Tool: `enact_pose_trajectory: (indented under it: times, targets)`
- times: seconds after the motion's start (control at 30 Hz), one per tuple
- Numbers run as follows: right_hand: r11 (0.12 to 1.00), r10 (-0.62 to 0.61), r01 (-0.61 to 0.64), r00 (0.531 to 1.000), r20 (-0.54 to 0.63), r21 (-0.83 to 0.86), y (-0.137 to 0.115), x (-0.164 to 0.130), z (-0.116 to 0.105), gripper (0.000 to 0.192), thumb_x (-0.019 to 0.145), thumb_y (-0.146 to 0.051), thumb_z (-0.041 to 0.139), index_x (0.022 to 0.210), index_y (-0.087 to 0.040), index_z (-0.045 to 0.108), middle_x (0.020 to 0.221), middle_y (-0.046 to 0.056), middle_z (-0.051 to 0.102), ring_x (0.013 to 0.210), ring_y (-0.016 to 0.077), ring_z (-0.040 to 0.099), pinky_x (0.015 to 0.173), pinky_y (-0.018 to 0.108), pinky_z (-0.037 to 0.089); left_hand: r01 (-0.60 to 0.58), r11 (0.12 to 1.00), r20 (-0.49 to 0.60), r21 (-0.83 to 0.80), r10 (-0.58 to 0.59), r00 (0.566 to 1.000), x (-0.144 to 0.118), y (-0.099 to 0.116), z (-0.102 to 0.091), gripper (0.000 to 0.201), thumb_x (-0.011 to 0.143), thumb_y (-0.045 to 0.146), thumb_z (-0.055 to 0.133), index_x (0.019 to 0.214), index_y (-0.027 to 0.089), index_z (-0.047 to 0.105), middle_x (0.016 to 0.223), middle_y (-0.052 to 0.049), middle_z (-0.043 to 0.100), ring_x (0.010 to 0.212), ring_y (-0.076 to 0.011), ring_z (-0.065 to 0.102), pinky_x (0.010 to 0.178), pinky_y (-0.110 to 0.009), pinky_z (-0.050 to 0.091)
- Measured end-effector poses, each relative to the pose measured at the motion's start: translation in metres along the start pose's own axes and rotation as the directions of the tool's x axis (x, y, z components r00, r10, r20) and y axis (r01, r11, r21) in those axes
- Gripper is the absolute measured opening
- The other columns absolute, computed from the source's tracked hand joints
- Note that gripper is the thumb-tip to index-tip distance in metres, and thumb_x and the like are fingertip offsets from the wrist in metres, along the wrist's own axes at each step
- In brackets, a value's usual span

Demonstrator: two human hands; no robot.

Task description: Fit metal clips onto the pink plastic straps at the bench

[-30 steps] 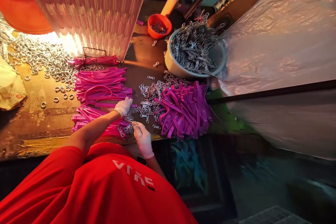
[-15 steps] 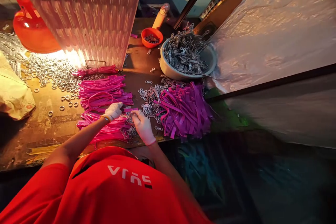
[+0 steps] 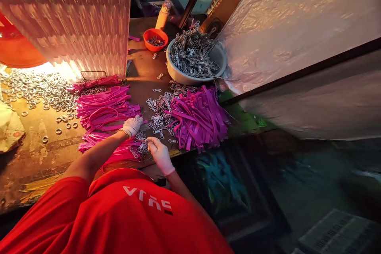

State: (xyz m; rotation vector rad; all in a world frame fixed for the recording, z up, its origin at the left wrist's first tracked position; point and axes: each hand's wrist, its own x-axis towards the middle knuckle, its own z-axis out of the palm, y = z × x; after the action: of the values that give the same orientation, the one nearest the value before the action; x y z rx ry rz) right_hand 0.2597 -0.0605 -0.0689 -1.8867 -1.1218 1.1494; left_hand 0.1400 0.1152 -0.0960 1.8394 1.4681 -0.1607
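Note:
My left hand [image 3: 132, 126], in a white knit glove, is closed over the right end of the pink straps [image 3: 104, 105], which lie in rows; one strap end sticks out just past its fingers. Whatever the fingers hold is hidden. Lower and to the right, my right hand [image 3: 160, 154], in a white glove, has thumb and fingertips pinched together, with a tiny piece there too small to name. Small metal links [image 3: 139, 149] lie on the straps between the hands. A heap of purple straps [image 3: 198, 121] is to the right, with more loose metal links [image 3: 159, 117] along its left side.
A pale basin [image 3: 178, 72] heaped with metal links stands behind the purple straps, beside an orange bowl [image 3: 147, 41] and an upright bottle [image 3: 162, 18]. Metal rings [image 3: 38, 87] cover the left of the table under a red lamp [image 3: 20, 49]. A ribbed translucent panel [image 3: 89, 20] stands behind the straps.
The view has swung right. My left hand has moved right along the straps to their ends. My right hand has drawn back toward my body, and the hands are farther apart.

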Motion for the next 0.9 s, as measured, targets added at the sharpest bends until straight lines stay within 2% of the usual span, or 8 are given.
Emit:
enact_pose_trajectory:
  times: [0.2,0.3,0.43,0.53,0.6,0.73,0.83,0.9]
  targets:
    - [0.961,-0.254,0.261,0.964,0.083,-0.095,-0.043,0.025,0.007,0.033,0.099,-0.032,0.046,0.12,-0.022,0.069,0.116,0.006,0.076,0.105,0.0197,0.068,0.096,0.03,0.05,-0.107,0.949,0.026,-0.295,0.12,0.992,-0.07,-0.027,-0.036,0.035,0.099,0.042,0.049,0.106,0.014,0.068,0.065,-0.003,0.062,0.052,-0.0135,0.057,0.053,-0.023,0.045]
    - [0.884,-0.35,0.395,0.914,0.206,-0.251,-0.067,0.023,0.014,0.034,0.102,-0.024,0.042,0.124,-0.019,0.067,0.12,0.008,0.076,0.11,0.0206,0.068,0.098,0.03,0.047,-0.053,0.714,0.099,-0.698,0.17,0.98,-0.12,-0.044,-0.046,0.033,0.092,0.046,0.055,0.092,0.015,0.066,0.051,0.003,0.049,0.039,-0.0081,0.039,0.042,-0.02,0.032]
    - [0.606,-0.355,0.54,0.841,0.409,-0.584,-0.092,0.008,0.019,0.036,0.104,-0.021,0.038,0.126,-0.015,0.066,0.109,0.015,0.074,0.1,0.0259,0.067,0.088,0.035,0.044,0.053,0.564,0.139,-0.824,0.111,0.984,-0.16,-0.049,-0.045,0.025,0.083,0.039,0.06,0.072,0.017,0.057,0.049,0.004,0.045,0.036,-0.0058,0.033,0.037,-0.02,0.024]
    - [0.383,-0.355,0.658,0.753,0.554,-0.649,-0.097,0.0,0.016,0.036,0.103,-0.018,0.036,0.125,-0.012,0.063,0.107,0.018,0.071,0.098,0.0279,0.064,0.084,0.038,0.04,0.065,0.595,0.156,-0.801,0.103,0.982,-0.168,-0.046,-0.039,0.023,0.082,0.037,0.057,0.07,0.018,0.054,0.052,0.004,0.046,0.036,-0.0058,0.033,0.036,-0.02,0.024]
    - [0.316,-0.336,0.69,0.724,0.603,-0.652,-0.095,-0.003,0.014,0.035,0.103,-0.018,0.036,0.125,-0.011,0.062,0.104,0.018,0.071,0.096,0.0281,0.063,0.082,0.038,0.039,-0.008,0.685,0.115,-0.728,0.133,0.984,-0.168,-0.044,-0.033,0.02,0.081,0.034,0.058,0.069,0.018,0.055,0.054,0.004,0.049,0.04,-0.0065,0.037,0.039,-0.02,0.027]
    - [0.327,-0.297,0.658,0.753,0.587,-0.678,-0.089,-0.008,0.015,0.037,0.103,-0.016,0.034,0.124,-0.012,0.063,0.107,0.018,0.071,0.097,0.0284,0.065,0.082,0.038,0.04,-0.175,0.823,0.032,-0.541,0.228,0.973,-0.167,-0.049,-0.02,0.01,0.074,0.025,0.063,0.069,0.017,0.059,0.062,0.0,0.061,0.054,-0.0095,0.048,0.047,-0.019,0.034]
    - [0.428,-0.274,0.594,0.804,0.528,-0.681,-0.089,-0.011,0.018,0.038,0.104,-0.018,0.036,0.132,-0.013,0.061,0.115,0.017,0.072,0.105,0.0277,0.067,0.086,0.037,0.043,-0.065,0.777,0.12,-0.625,0.178,0.977,-0.171,-0.058,-0.014,0.013,0.08,0.029,0.056,0.079,0.017,0.062,0.055,0.002,0.056,0.044,-0.0092,0.044,0.044,-0.02,0.031]
    - [0.524,-0.254,0.565,0.818,0.516,-0.638,-0.092,-0.012,0.018,0.043,0.103,-0.026,0.046,0.144,-0.015,0.053,0.123,0.015,0.072,0.111,0.0262,0.067,0.089,0.034,0.045,-0.043,0.737,0.076,-0.675,0.127,0.989,-0.176,-0.062,-0.013,0.019,0.085,0.032,0.053,0.08,0.016,0.062,0.051,0.003,0.052,0.041,-0.0088,0.043,0.044,-0.021,0.03]
